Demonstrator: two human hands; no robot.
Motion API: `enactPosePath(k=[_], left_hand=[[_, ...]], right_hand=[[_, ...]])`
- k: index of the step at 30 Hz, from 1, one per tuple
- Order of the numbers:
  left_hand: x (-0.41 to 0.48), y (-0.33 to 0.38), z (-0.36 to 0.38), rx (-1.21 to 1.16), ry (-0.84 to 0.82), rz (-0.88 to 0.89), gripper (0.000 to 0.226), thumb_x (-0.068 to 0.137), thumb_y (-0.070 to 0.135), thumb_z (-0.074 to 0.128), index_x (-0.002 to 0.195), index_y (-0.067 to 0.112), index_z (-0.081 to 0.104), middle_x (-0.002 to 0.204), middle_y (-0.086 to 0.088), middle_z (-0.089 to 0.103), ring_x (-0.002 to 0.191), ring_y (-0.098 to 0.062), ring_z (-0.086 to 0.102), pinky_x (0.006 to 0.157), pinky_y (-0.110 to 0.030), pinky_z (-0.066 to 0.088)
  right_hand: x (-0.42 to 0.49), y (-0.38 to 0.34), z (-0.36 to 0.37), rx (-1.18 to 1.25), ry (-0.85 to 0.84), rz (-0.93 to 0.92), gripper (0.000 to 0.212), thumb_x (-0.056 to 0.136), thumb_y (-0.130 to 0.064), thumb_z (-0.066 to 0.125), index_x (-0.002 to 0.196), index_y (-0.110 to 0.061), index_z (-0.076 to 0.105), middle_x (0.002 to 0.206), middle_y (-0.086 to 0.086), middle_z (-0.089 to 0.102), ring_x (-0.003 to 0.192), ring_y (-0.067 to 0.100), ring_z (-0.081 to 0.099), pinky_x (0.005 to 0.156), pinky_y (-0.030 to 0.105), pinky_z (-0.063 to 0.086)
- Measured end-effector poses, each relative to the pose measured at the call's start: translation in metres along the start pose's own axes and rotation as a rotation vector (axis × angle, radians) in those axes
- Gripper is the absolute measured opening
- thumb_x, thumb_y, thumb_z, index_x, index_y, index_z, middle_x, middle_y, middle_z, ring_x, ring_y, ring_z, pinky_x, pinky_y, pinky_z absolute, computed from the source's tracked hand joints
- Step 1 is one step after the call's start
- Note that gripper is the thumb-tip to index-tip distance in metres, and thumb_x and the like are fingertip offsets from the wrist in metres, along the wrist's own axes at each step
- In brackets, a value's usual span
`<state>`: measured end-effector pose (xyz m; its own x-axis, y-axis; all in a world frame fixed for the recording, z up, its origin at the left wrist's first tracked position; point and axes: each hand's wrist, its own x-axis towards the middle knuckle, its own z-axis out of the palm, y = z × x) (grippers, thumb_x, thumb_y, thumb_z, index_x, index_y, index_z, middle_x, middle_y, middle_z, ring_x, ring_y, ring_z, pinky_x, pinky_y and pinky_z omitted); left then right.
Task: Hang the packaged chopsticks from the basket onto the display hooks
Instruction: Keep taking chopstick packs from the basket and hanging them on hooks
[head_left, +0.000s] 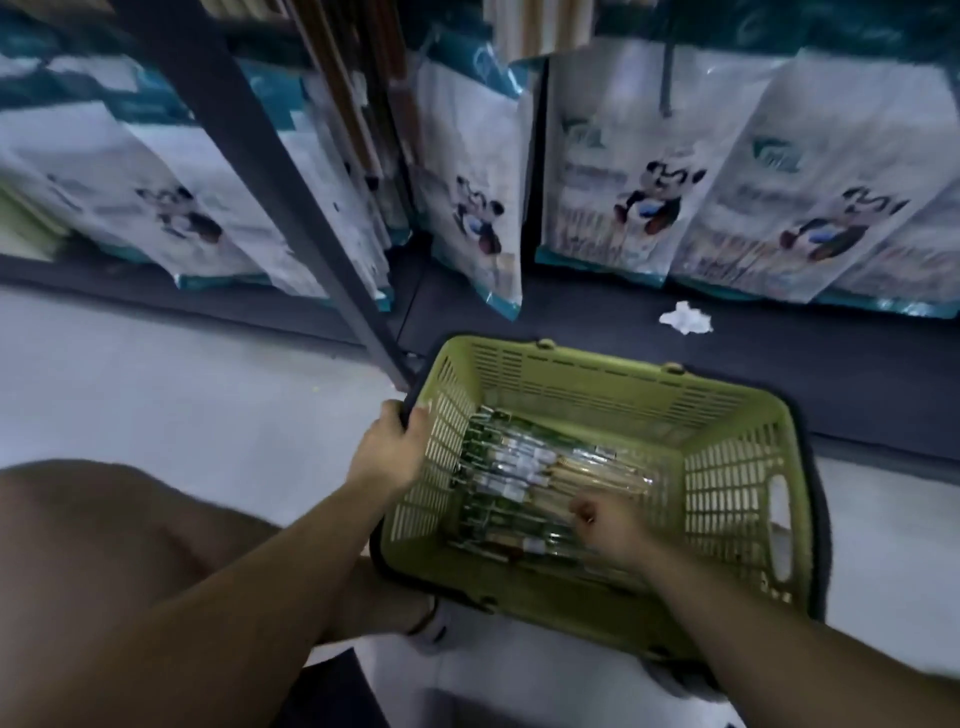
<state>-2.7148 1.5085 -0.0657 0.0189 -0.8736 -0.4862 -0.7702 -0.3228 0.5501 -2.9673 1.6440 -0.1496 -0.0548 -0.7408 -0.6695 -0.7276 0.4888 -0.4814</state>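
While our left hand (395, 447) grips the corner of the green basket (597, 387) on the floor (156, 374), our right hand (608, 525) is down inside it, fingers curled over the packs of chopsticks (519, 467) lying in the bottom. It is too blurry to tell if it has hold of a pack. We think this is the picking-up step. Next we need to pinch one pack by its top end, lift it out, and hang it up on the display rack (244, 145).
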Motion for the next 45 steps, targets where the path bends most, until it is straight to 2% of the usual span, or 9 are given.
enactPosePath(k=[4, 10, 21, 26, 32, 37, 41, 43, 45], left_hand=[[-0.001, -0.014, 0.008, -0.108, 0.035, 0.041, 0.037, 0.098, 0.063, 0.041, 0.087, 0.029, 0.045, 0.077, -0.002, 0.061, 0.072, -0.024, 0.064, 0.059, -0.037, 0.046], [0.006, -0.019, 0.010, -0.171, 0.045, 0.040, 0.033, 0.095, 0.062, 0.047, 0.091, 0.030, 0.051, 0.080, 0.000, 0.065, 0.071, -0.020, 0.068, 0.062, -0.037, 0.054], [0.008, -0.017, 0.012, -0.172, 0.058, 0.052, 0.024, 0.097, 0.054, 0.051, 0.094, 0.030, 0.053, 0.079, 0.005, 0.063, 0.068, -0.015, 0.065, 0.056, -0.031, 0.047], [0.009, -0.020, 0.013, -0.161, 0.058, 0.069, 0.024, 0.097, 0.053, 0.052, 0.096, 0.029, 0.053, 0.077, 0.005, 0.060, 0.063, -0.013, 0.059, 0.054, -0.029, 0.044], [0.007, -0.017, 0.011, -0.162, 0.040, 0.062, 0.022, 0.096, 0.051, 0.052, 0.097, 0.029, 0.052, 0.079, 0.001, 0.062, 0.065, -0.019, 0.063, 0.058, -0.035, 0.052], [0.007, -0.014, 0.006, -0.155, -0.005, 0.044, 0.017, 0.098, 0.042, 0.056, 0.105, 0.028, 0.050, 0.087, -0.004, 0.065, 0.074, -0.029, 0.068, 0.058, -0.035, 0.054], [-0.002, -0.009, 0.003, 0.025, 0.095, 0.146, 0.064, 0.095, 0.030, 0.065, 0.148, 0.013, 0.035, 0.140, -0.015, 0.049, 0.122, -0.033, 0.053, 0.101, -0.046, 0.047], [-0.014, -0.001, 0.004, 0.199, 0.314, 0.320, 0.060, 0.092, 0.025, 0.066, 0.144, 0.004, 0.044, 0.139, -0.019, 0.046, 0.125, -0.038, 0.045, 0.103, -0.046, 0.037], [-0.024, 0.009, 0.008, 0.161, 0.312, 0.403, 0.042, 0.094, 0.027, 0.064, 0.130, 0.007, 0.058, 0.126, -0.013, 0.053, 0.117, -0.032, 0.050, 0.098, -0.040, 0.038]], right_hand=[[0.016, -0.002, 0.021, -0.161, -0.116, -0.074, 0.033, 0.090, -0.032, 0.072, 0.120, -0.020, 0.069, 0.122, 0.008, 0.068, 0.111, 0.029, 0.063, 0.087, 0.030, 0.048], [0.028, -0.002, 0.044, -0.272, -0.171, -0.108, 0.043, 0.090, -0.038, 0.072, 0.129, -0.022, 0.064, 0.129, 0.006, 0.064, 0.116, 0.025, 0.058, 0.095, 0.035, 0.048], [0.042, 0.001, 0.053, -0.424, -0.288, -0.080, 0.025, 0.096, -0.033, 0.066, 0.115, -0.017, 0.070, 0.112, 0.008, 0.066, 0.097, 0.024, 0.063, 0.086, 0.036, 0.054], [0.046, 0.005, 0.050, -0.346, -0.323, -0.068, 0.019, 0.094, -0.029, 0.070, 0.109, -0.021, 0.062, 0.111, 0.004, 0.062, 0.092, 0.020, 0.056, 0.076, 0.030, 0.043], [0.045, 0.001, 0.048, -0.302, -0.412, -0.051, 0.035, 0.097, -0.031, 0.066, 0.128, -0.016, 0.064, 0.124, 0.006, 0.064, 0.107, 0.023, 0.062, 0.094, 0.037, 0.052], [0.034, -0.007, 0.024, -0.172, -0.379, -0.073, 0.021, 0.101, -0.042, 0.057, 0.108, -0.023, 0.064, 0.102, 0.000, 0.065, 0.088, 0.015, 0.061, 0.072, 0.029, 0.049], [0.020, -0.032, -0.012, 0.062, -0.216, -0.063, 0.007, 0.104, -0.034, 0.053, 0.106, -0.028, 0.058, 0.093, -0.004, 0.062, 0.080, 0.010, 0.058, 0.059, 0.024, 0.040], [0.014, -0.054, -0.029, 0.173, -0.120, -0.083, 0.017, 0.105, -0.033, 0.054, 0.108, -0.018, 0.062, 0.088, -0.001, 0.066, 0.075, 0.012, 0.063, 0.057, 0.025, 0.045], [0.004, -0.082, -0.043, 0.361, -0.072, -0.133, 0.014, 0.105, -0.030, 0.055, 0.109, -0.019, 0.063, 0.085, -0.005, 0.072, 0.072, 0.005, 0.069, 0.065, 0.024, 0.054]])
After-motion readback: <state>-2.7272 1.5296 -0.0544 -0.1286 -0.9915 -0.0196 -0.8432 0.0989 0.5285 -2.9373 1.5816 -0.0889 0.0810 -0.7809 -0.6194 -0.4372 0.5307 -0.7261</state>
